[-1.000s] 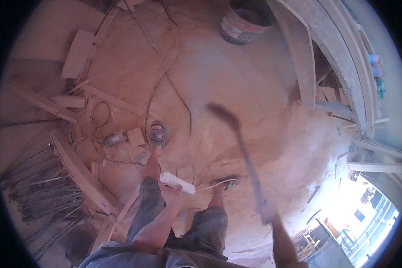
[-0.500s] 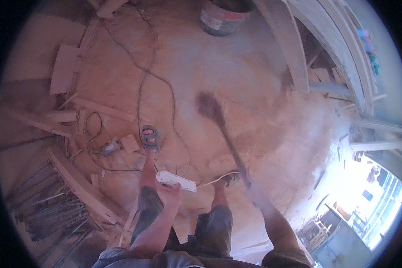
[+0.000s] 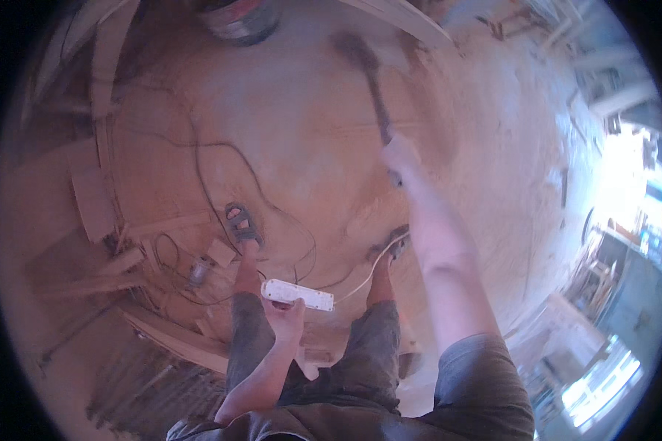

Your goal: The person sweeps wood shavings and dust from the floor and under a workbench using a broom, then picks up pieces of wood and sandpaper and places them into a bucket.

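Well, pwr strip (image 3: 303, 294), txt unclear

In our left hand (image 3: 284, 317) we hold a long, white, corded plastic power strip (image 3: 299, 295); our outstretched right hand (image 3: 401, 154) grips a dark, long-handled, blurred brush-like tool (image 3: 377, 99) above the dusty brown floor (image 3: 309, 173), near a round, dark-rimmed bucket (image 3: 244, 28).

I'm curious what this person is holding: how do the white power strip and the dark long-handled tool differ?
The power strip is white and block-shaped; the long-handled tool is dark and slender, with a wider, blurred end. The power strip sits in the left hand, lower in the view; the long-handled tool extends from the right hand toward the top. Both are held one-handed.
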Available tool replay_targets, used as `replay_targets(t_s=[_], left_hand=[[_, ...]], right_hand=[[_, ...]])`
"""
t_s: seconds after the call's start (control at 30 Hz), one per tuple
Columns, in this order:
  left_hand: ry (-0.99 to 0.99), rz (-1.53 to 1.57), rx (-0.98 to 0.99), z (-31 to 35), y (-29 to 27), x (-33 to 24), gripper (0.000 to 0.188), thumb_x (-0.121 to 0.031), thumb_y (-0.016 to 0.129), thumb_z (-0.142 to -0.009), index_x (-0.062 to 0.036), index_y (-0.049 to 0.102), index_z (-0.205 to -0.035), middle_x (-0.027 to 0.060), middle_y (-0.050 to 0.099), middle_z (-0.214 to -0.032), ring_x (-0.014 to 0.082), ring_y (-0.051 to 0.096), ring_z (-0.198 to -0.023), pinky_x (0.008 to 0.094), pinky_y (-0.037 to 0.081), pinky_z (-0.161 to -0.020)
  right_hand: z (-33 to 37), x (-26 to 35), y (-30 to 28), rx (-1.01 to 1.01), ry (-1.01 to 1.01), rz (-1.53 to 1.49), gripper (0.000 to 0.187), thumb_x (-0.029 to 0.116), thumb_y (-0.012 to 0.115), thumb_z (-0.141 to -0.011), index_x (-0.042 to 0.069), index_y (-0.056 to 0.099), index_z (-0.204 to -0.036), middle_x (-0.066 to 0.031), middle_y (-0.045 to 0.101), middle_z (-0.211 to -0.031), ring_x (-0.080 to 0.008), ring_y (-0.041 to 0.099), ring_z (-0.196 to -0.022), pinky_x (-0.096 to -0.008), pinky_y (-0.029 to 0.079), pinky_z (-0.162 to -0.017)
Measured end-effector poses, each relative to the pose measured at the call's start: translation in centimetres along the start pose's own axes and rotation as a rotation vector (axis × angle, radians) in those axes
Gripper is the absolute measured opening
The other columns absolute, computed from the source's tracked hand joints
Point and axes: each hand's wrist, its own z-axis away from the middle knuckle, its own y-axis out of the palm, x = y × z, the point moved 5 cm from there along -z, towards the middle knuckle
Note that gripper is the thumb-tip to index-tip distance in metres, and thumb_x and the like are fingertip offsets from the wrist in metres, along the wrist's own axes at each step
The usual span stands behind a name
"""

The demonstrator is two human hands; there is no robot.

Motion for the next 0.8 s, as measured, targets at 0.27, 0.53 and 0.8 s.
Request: replay_targets(t_s=[0.27,0.53,0.8], left_hand=[[0.028,-0.154,0.028,0.6,-1.3,-1.6,0.083,0.008,0.072,-0.071,0.0001,0.035,-0.144,0.0131,0.056,-0.126,0.0221,0.061,-0.113,0.0364,0.051,-0.098],[0.129,-0.350,0.012,5.8,4.1,-7.6,0.096,0.008,0.073,-0.066,-0.0029,0.033,-0.152,0.0117,0.058,-0.131,0.0245,0.060,-0.118,0.0352,0.048,-0.102],[0.289,0.048,-0.005,4.1,11.3,-17.4,0.072,0.010,0.072,-0.074,-0.0027,0.046,-0.140,0.0093,0.058,-0.130,0.0223,0.059,-0.117,0.0350,0.049,-0.099]], right_hand=[[22.3,-32.3,10.2,0.164,-0.026,-0.112,0.084,0.000,0.063,-0.081,0.015,0.034,-0.158,-0.0302,0.062,-0.128,-0.0422,0.061,-0.122,-0.0448,0.048,-0.101],[36.9,-34.0,-2.0,0.144,0.196,-0.312,0.089,0.009,0.069,-0.071,0.015,0.041,-0.155,-0.0211,0.069,-0.115,-0.0285,0.070,-0.097,-0.0398,0.053,-0.085],[46.2,-44.6,0.2,-0.204,0.164,-0.608,0.091,0.002,0.067,-0.067,0.003,0.040,-0.154,-0.0171,0.065,-0.128,-0.0206,0.066,-0.105,-0.0314,0.052,-0.088]])
